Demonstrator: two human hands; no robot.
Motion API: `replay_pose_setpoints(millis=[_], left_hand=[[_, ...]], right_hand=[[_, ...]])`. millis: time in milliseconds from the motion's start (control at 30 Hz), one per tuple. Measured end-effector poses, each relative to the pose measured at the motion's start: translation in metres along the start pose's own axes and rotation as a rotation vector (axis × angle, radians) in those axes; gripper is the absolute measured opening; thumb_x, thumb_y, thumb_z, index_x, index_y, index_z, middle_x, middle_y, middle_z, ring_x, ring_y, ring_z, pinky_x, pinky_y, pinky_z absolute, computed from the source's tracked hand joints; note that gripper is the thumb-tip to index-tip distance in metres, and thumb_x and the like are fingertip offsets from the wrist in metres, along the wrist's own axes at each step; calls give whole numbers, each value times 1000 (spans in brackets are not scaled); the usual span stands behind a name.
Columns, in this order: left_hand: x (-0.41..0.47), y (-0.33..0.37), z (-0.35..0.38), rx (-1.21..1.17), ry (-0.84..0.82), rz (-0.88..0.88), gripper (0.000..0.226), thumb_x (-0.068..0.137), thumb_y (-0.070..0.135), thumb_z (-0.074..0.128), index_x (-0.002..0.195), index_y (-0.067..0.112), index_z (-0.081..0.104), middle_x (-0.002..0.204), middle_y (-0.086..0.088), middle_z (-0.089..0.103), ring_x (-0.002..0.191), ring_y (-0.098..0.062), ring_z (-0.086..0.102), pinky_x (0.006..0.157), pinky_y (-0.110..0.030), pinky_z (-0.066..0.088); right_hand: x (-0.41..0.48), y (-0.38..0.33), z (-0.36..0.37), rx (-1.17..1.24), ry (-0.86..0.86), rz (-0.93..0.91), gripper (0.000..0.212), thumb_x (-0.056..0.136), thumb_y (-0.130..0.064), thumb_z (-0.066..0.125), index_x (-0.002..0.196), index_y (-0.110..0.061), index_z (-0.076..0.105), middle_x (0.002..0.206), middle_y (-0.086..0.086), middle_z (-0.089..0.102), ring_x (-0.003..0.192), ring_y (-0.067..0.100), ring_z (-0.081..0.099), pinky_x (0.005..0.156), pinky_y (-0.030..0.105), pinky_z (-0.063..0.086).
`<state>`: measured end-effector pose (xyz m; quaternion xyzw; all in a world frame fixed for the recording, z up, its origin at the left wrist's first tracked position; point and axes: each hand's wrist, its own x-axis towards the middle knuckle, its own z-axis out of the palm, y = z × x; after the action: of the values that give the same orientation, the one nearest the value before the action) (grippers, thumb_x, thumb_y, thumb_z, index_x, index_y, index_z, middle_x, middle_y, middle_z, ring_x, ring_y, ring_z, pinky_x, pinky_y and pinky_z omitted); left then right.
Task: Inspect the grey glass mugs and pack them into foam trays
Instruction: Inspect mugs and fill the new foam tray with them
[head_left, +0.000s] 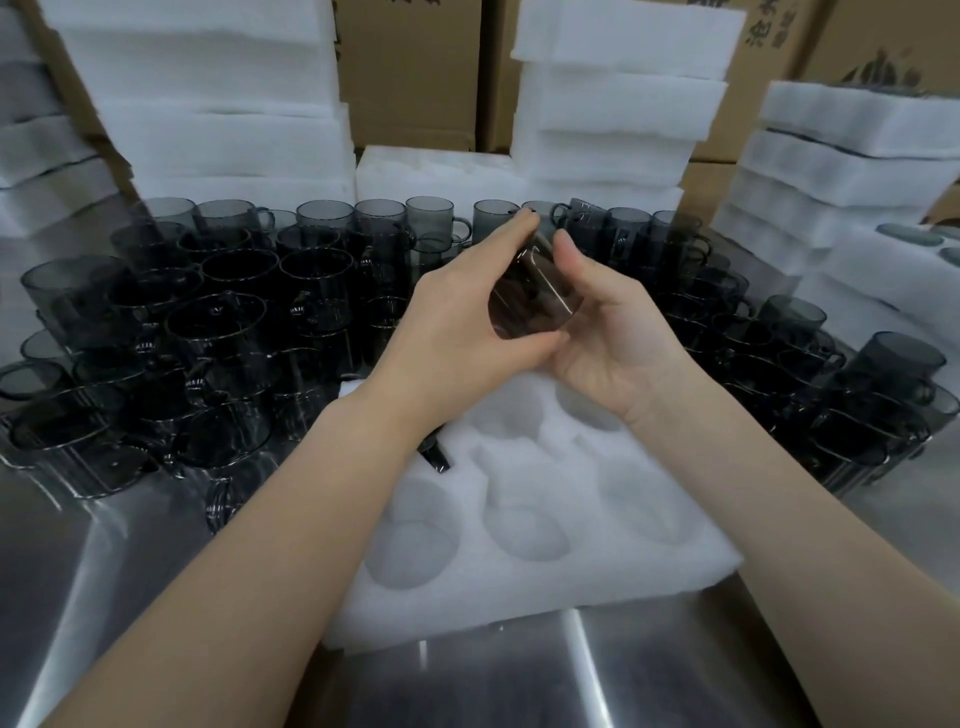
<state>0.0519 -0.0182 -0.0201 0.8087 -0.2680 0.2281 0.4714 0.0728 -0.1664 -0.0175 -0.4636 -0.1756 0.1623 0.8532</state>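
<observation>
A grey glass mug (532, 296) is held tilted between both hands, above the far edge of a white foam tray (519, 587). My left hand (462, 322) grips it from the left, fingers reaching over its top and thumb under it. My right hand (608, 332) cups it from the right, thumb raised beside the glass. The tray lies on the steel table in front of me; its round pockets that show hold no mugs. Several grey mugs (218, 322) stand packed together to the left and more mugs (769, 353) to the right.
Stacks of white foam trays (208, 104) rise at the back left, foam stacks (613, 114) at the back middle and a foam stack (852, 171) at the right. Cardboard boxes (415, 67) stand behind. A small dark object (436, 457) lies at the tray's left edge. Bare steel table (519, 675) shows in front.
</observation>
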Motion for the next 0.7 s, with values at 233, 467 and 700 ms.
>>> replay_pose_setpoints(millis=[233,467,700], left_hand=[[0,2,-2,-17,-34,43,85,73,7,83,146,15,41,149,4,44,138,-1,36,114,-19,31],[-1,7,-2,2,-151,90,81,72,-2,78,141,25,44,155,10,34,149,-8,15,122,-37,21],[1,5,-2,36,-192,31,83,73,18,82,137,40,34,160,9,24,150,-13,14,121,-46,20]], right_hand=[[1,0,-4,90,-30,-30,28,86,-34,62,95,-13,78,101,11,74,96,29,71,75,46,58],[6,-1,-7,69,62,-26,36,82,-29,61,113,-13,66,108,14,69,94,30,70,68,48,59],[8,-1,-9,54,201,-137,32,97,-9,51,129,-9,56,114,15,68,98,30,69,68,46,59]])
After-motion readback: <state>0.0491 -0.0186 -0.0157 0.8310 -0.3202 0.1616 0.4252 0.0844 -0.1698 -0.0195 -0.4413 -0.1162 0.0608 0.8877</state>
